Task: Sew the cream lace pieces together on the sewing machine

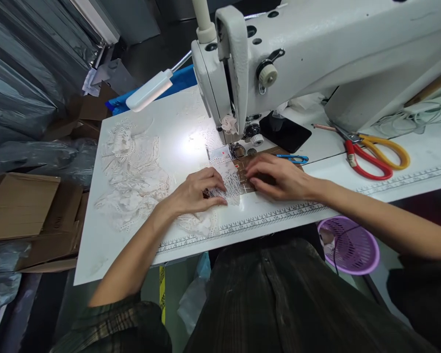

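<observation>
Lace (135,166) on white ruler-edged table (91,255), cardboard boxes (33,201), purple basket (371,247)

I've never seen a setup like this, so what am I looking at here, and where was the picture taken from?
There's no robot: these are a person's own bare hands, seen by a camera worn on the head, looking forward and down. The big white thing is a sewing machine, standing on a white table. The left hand lies on a piece of lace near the needle. The right hand is just beside it; whether its fingers hold anything, I can't tell. More lace lies heaped to the left. On the right are scissors with one red and one yellow handle, and a flat black object.
</observation>
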